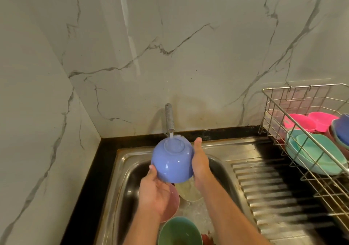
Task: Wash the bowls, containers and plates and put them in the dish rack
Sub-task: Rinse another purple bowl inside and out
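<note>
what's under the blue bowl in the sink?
Directly below the inverted blue bowl, a pale cream dish and a pink bowl sit in the sink; a green bowl lies nearer. The bowl and both hands cover the rest.

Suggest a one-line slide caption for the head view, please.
Both hands, left hand and right hand, rinse an upturned blue bowl under the running tap.

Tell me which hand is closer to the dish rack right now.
Right. The right hand presses the side of the blue bowl facing the dish rack; the left hand holds the bowl's far side.
</note>
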